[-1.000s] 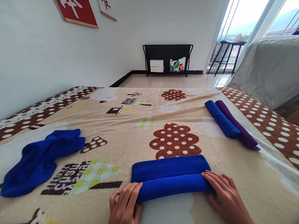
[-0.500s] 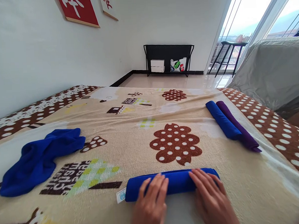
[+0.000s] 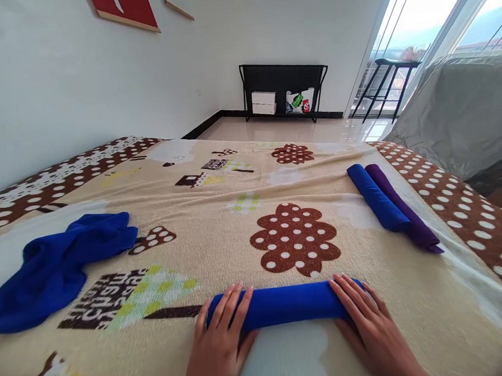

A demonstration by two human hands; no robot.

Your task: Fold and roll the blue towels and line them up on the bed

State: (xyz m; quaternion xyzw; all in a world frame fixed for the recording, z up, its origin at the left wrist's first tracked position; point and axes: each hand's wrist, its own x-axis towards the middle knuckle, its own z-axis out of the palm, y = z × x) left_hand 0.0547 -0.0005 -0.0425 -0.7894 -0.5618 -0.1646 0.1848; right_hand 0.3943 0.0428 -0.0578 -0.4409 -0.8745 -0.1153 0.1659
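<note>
A rolled blue cloth (image 3: pixel 291 305) lies crosswise on the patterned blanket (image 3: pixel 220 251), close in front of me. At its left end is my left hand (image 3: pixel 219 341), fingers over the top and thumb on the near side. My right hand (image 3: pixel 370 330) grips the right end the same way. To the left, a crumpled blue cloth (image 3: pixel 65 262) lies loose on the blanket. Off to the right, another blue roll (image 3: pixel 378 198) rests beside a purple roll (image 3: pixel 403 208), touching it.
Brown polka-dot borders (image 3: pixel 449 200) run along the blanket's sides. A white wall (image 3: pixel 60 80) stands at the left. Farther back are a black rack (image 3: pixel 285 74) with white boxes, a black stool (image 3: pixel 391 82) by the window, and a covered piece of furniture (image 3: pixel 474 103).
My hands have spread apart to the two ends of the blue roll, the left hand moving farther. The roll's white tag no longer shows. The view has tipped slightly downward.
</note>
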